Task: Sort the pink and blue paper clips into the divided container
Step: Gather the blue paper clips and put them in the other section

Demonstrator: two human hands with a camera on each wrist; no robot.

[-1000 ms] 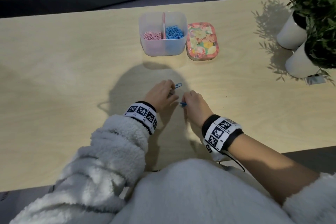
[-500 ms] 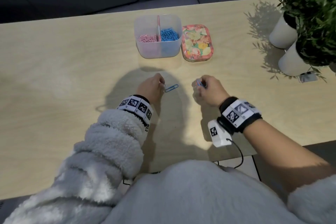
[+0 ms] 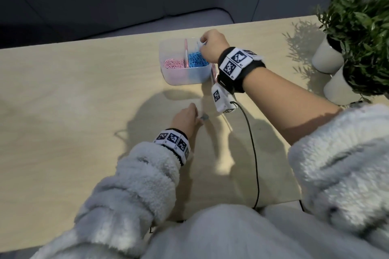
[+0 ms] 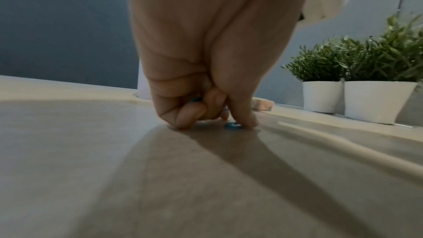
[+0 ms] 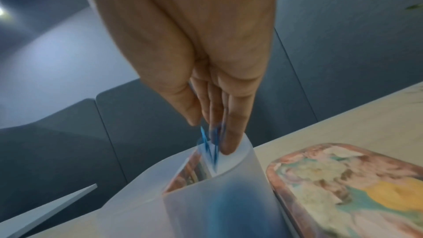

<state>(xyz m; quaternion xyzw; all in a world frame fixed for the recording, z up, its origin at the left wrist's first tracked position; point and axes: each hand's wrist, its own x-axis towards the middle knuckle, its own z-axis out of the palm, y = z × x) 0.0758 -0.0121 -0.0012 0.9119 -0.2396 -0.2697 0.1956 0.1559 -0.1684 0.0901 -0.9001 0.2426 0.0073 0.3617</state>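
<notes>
The clear divided container (image 3: 168, 78) stands at the table's far middle. Pink clips (image 3: 174, 63) fill its left half and blue clips (image 3: 197, 60) its right half. My right hand (image 3: 202, 43) hovers over the blue half. In the right wrist view its fingers (image 5: 228, 133) point straight down, and blurred blue clips (image 5: 206, 144) drop from them past the container's rim (image 5: 249, 153). My left hand (image 3: 196, 115) rests on the table nearer me, fingers curled. One fingertip (image 4: 247, 122) touches a blue clip (image 4: 232, 126) on the wood. More blue (image 4: 196, 99) shows inside the curled fingers.
A floral tin (image 5: 343, 187) lies just right of the container, mostly hidden behind my right wrist in the head view. Two white pots (image 3: 325, 57) with green plants (image 3: 357, 17) stand at the far right. A black cable (image 3: 252, 153) runs from my right wrist to the near edge.
My right hand has travelled from the table's middle up to the container, and the blue clips it held are leaving it. My left hand has stayed by the blue clip on the table.
</notes>
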